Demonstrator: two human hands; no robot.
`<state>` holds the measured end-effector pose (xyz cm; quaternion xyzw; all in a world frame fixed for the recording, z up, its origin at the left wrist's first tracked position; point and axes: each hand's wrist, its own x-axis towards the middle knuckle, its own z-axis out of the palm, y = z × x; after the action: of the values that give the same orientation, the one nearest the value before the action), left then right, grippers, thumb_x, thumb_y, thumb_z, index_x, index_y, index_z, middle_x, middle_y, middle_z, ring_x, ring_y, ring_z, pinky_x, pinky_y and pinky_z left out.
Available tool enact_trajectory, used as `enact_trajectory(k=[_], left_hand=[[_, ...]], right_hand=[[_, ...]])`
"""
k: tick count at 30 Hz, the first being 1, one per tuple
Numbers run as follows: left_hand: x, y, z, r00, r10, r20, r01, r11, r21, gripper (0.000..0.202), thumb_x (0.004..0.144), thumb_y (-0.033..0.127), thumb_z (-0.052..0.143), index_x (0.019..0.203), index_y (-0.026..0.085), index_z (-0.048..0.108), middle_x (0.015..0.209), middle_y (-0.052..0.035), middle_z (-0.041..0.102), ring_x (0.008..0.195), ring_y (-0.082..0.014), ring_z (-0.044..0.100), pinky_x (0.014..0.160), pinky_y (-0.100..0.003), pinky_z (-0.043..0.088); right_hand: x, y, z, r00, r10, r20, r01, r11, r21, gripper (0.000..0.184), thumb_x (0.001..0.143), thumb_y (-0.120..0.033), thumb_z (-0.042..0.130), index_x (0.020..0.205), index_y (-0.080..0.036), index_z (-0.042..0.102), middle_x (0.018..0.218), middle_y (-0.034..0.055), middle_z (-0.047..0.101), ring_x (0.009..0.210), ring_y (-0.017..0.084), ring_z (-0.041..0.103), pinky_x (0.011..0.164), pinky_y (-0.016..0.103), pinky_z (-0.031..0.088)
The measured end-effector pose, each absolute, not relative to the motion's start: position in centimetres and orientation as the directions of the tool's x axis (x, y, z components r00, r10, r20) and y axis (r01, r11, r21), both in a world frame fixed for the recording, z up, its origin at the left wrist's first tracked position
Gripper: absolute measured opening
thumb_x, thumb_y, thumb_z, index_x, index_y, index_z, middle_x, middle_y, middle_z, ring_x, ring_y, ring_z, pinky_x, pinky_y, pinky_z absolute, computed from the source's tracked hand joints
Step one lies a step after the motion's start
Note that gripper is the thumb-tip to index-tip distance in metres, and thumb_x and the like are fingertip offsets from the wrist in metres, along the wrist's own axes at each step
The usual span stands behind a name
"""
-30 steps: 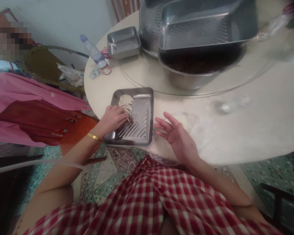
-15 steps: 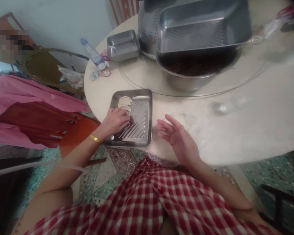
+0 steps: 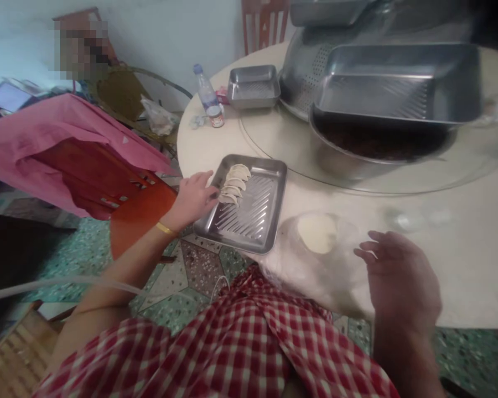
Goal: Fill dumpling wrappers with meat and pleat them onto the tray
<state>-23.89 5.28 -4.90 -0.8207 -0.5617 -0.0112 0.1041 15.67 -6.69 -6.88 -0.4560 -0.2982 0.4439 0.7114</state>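
Note:
A small steel tray sits at the near left edge of the round table, with a row of folded dumplings at its far left. My left hand rests at the tray's left rim, fingertips touching the nearest dumpling, fingers loosely curled. My right hand hovers over the table to the right, fingers spread, holding nothing. A stack of round dough wrappers lies in a clear plastic bag between my hands.
Farther back stand a big steel bowl of dark filling with a deep tray on top, a colander, another small tray, a water bottle and a small jar. A red chair with pink cloth stands left.
The view swung left and down. My left hand drew back from inside the tray to its left rim. My right hand moved right and lowered, uncovering the wrappers.

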Motion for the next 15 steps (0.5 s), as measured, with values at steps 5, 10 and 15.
enact_trajectory(k=[5,10,15], left_hand=[[-22.8,5.7,-5.4,0.353,0.933,0.072,0.924,-0.336,-0.182,0.022,0.089,0.031,0.059,0.089,0.017,0.076,0.152,-0.0159,0.046,0.138,-0.0398,0.042,0.101,-0.056,0.04],[-22.7,5.9,-5.9,0.331,0.942,0.05,0.933,-0.32,-0.164,0.023,0.09,0.029,0.058,0.084,0.016,0.076,0.153,-0.0152,0.045,0.143,-0.0399,0.037,0.107,-0.057,0.037],[-22.6,5.7,-5.9,0.325,0.944,0.056,0.926,-0.306,-0.221,0.02,0.089,0.028,0.059,0.084,0.017,0.074,0.155,-0.0131,0.043,0.145,-0.0374,0.035,0.112,-0.057,0.032]], right_hand=[[17.2,-7.4,-7.1,0.497,0.867,0.031,-0.292,0.201,-0.935,0.024,0.079,-0.031,0.061,0.097,-0.018,0.071,0.099,0.0068,0.071,0.079,0.016,0.069,0.066,0.031,0.059],[17.5,-7.4,-7.3,0.505,0.863,-0.002,-0.276,0.16,-0.948,0.023,0.079,-0.031,0.059,0.095,-0.018,0.071,0.099,0.0075,0.071,0.077,0.016,0.068,0.065,0.031,0.058],[17.1,-7.4,-7.3,0.504,0.864,-0.003,-0.297,0.17,-0.939,0.025,0.079,-0.033,0.06,0.095,-0.017,0.071,0.098,0.0078,0.07,0.078,0.015,0.067,0.065,0.03,0.058]])
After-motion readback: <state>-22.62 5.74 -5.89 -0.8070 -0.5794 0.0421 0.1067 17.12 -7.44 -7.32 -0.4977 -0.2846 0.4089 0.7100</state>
